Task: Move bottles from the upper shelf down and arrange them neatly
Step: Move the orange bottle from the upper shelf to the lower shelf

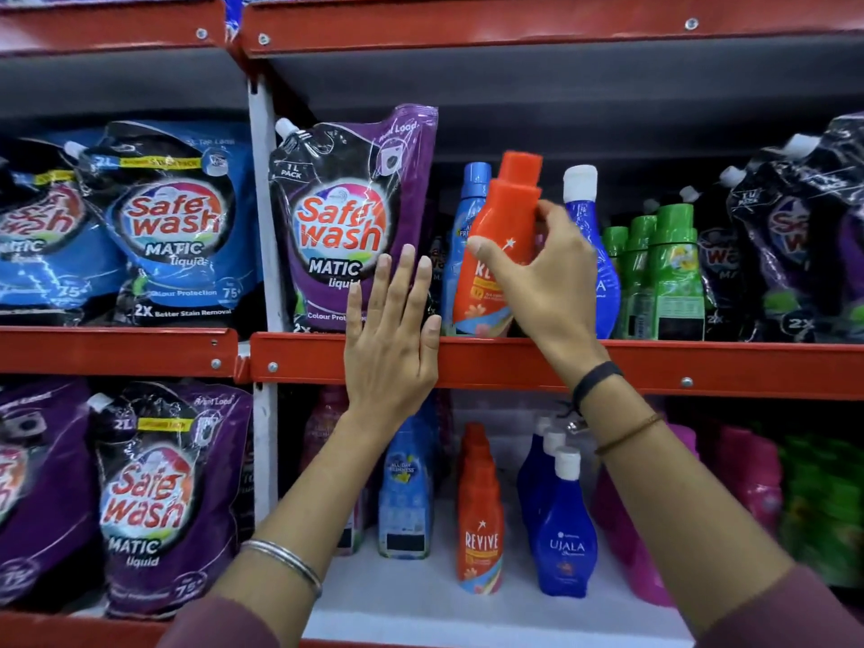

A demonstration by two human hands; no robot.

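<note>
The right hand [542, 278] was wrapped around the waist of a smooth, glossy orange bottle [498, 245] with a stepped, ribbed-looking cap, thumb across the printed label and fingers curled behind the neck; the bottle leaned to the right, its base at the front lip of the upper shelf [654, 362], a red-painted metal rail studded with round bolts; the left hand [390, 339] was flat and empty, fingers long, straight and slightly spread, lying against the rail and the lower edge of a purple pouch [350, 217], a crinkled, shiny plastic refill pack with a white spout at its top corner; just behind the orange bottle stood a light blue bottle [470, 212], slim and tapering, and to its right a deep blue bottle [591, 254] with a tall white cap, then a row of squared green bottles [673, 268] with flat green caps; on the lower shelf [421, 596], a pale white board, a second orange bottle [479, 521] marked Revive stood upright beside a file of dark blue bottles [563, 526] marked Ujala, with pink bottles [752, 474] blurred at the right; the neighbouring bay at the left held blue pouches [173, 226] above and more purple ones below, all creased and reflective; a white steel upright [264, 217] divided the two bays.
</note>
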